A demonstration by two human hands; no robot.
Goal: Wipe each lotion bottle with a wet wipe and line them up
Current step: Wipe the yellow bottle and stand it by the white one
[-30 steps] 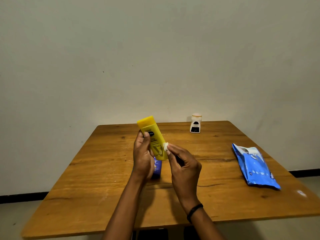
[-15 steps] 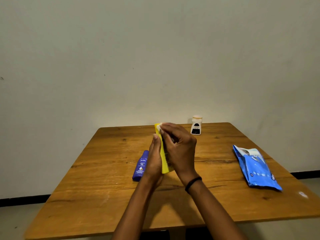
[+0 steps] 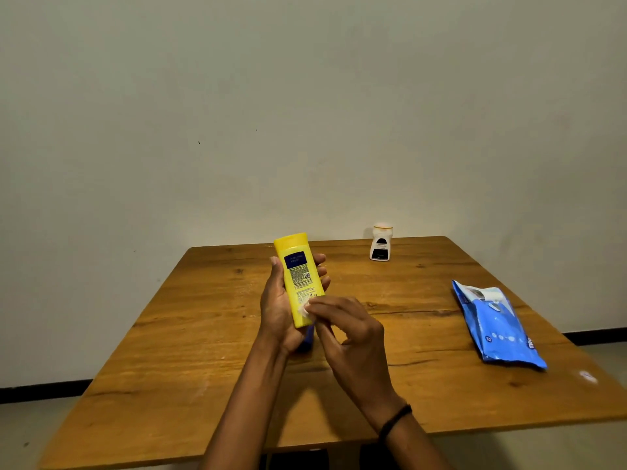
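Note:
My left hand grips a yellow lotion bottle upright above the middle of the wooden table, its back label facing me. My right hand pinches a small white wet wipe against the lower part of the bottle. A blue lotion bottle lies on the table behind my hands, mostly hidden. A small white bottle with a dark label stands at the far edge.
A blue pack of wet wipes lies flat near the table's right edge. A pale wall rises right behind the table. A small white spot marks the near right corner.
The yellow bottle has been turned so its back label faces me. My right hand with the wipe has slid from the bottle's top down to its lower part. The blue bottle is hidden again.

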